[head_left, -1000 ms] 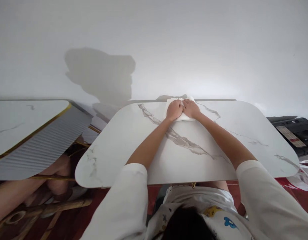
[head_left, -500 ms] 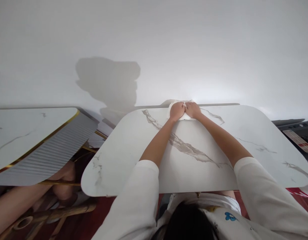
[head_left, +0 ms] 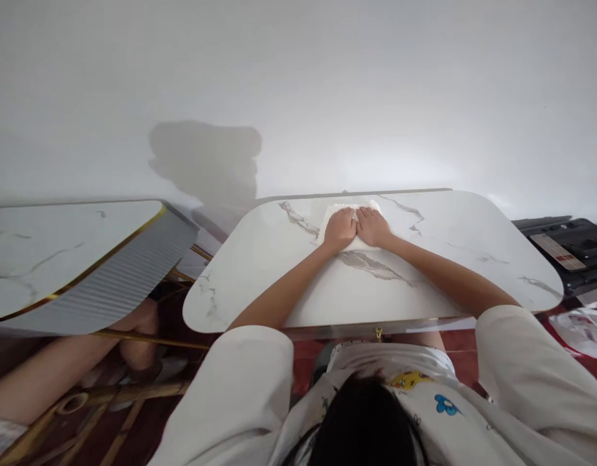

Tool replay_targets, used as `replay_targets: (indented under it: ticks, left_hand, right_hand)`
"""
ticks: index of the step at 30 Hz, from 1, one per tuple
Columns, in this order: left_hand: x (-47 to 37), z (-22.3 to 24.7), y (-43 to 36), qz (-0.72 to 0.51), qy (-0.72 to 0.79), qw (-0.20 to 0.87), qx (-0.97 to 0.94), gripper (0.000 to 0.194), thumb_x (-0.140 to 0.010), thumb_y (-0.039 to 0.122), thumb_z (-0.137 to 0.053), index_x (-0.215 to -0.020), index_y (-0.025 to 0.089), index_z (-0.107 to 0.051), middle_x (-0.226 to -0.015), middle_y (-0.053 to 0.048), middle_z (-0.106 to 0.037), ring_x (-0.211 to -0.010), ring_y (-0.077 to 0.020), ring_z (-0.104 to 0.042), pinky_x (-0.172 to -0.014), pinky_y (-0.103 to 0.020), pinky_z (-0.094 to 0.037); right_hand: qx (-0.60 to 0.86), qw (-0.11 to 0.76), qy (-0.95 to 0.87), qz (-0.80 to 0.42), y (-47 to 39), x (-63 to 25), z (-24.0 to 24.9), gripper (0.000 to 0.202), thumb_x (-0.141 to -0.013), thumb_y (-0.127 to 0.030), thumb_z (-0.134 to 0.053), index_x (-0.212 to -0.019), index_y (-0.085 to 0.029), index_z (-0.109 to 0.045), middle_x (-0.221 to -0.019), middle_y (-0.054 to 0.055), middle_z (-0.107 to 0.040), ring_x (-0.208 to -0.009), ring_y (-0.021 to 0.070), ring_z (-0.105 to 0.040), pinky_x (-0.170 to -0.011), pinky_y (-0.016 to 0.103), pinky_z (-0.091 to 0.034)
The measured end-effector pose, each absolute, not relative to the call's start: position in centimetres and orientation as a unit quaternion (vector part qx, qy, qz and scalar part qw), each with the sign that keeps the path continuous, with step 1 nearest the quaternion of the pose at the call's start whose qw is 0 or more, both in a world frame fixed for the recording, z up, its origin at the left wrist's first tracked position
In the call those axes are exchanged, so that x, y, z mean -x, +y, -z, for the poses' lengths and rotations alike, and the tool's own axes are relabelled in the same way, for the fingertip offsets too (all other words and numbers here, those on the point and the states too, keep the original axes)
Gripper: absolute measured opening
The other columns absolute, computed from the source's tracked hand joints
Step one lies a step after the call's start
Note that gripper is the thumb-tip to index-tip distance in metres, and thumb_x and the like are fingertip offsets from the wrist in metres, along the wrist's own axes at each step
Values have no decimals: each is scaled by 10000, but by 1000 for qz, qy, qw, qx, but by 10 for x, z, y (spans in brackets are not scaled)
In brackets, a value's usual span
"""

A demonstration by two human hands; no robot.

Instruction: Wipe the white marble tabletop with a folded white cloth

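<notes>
Both my hands press side by side on a folded white cloth [head_left: 359,244] that lies on a white marble-patterned table [head_left: 259,272]. My left hand [head_left: 341,230] is on the cloth's left part, fingers curled and closed over it. Beside it, nearly touching near the thumbs, my right hand [head_left: 373,226] grips the right part in the same way. The cloth's edges show around and behind the knuckles; what lies under the palms is hidden.
A white wall [head_left: 327,97] rises behind the table. At left stands a second marble-patterned table [head_left: 60,246] with a gold edge, a person's leg [head_left: 50,366] below it. A black appliance [head_left: 589,249] is at right, and a clear plastic bag [head_left: 584,327] lies lower down.
Both hands and the cloth have come back from the table's far edge toward me, and my elbows bend outward more. The camera view has shifted slightly.
</notes>
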State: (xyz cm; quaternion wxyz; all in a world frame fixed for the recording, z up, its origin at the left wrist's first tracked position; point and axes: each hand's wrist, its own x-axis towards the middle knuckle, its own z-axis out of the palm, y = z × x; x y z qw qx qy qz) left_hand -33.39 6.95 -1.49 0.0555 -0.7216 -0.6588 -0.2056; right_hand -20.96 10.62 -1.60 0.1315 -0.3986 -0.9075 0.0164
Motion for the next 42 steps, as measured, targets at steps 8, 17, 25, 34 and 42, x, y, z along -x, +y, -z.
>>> replay_targets:
  ticks: [8,17,25,34,42]
  left_hand:
    - [310,22,-35,197,-662,66,720,449,-878,152,-314,-1263,72,-529,-1358,-168,-550,-1295,-259,-475,-1124,-419,-347]
    - [275,25,-98,211,-695,28,687,504,-884,181,-322,-1344,59,-487,-1408,-182,-505,-1342,-284,-432,-1136,-469,-340]
    - [223,20,-82,217,-661,-41,717,507,-894,224,-362,-1375,96,-463,-1451,-153,-464,-1374,-262,-395,-1167,-423,-297]
    - [243,10,-24,201,-656,-19,727,401,-891,167,-381,-1248,95,-546,-1325,-155,-572,-1281,-250,-488,-1108,-378,-350]
    - [273,6,62,213,-663,7,718,336,-876,119,-377,-1123,81,-601,-1196,-157,-630,-1161,-258,-554,-1034,-354,-401]
  right_hand:
    - [372,138,-918,-28,5,179,16,563,-932,-233,-266,-1415,19,-409,-1486,200,-402,-1390,300,-341,-1146,455,-246]
    - [347,148,-924,-52,-52,145,15,572,-914,-243,-283,-1431,-43,-423,-1494,157,-398,-1401,264,-340,-1152,458,-271]
    - [390,127,-911,-37,-43,82,17,578,-917,-271,-290,-1446,-66,-404,-1514,127,-375,-1409,253,-328,-1155,452,-281]
    - [381,95,-919,-27,21,104,12,585,-926,-276,-274,-1451,-39,-377,-1516,136,-376,-1407,268,-326,-1148,450,-283]
    - [390,91,-916,-28,112,144,10,570,-928,-233,-276,-1447,-15,-368,-1523,144,-363,-1414,268,-302,-1155,418,-241]
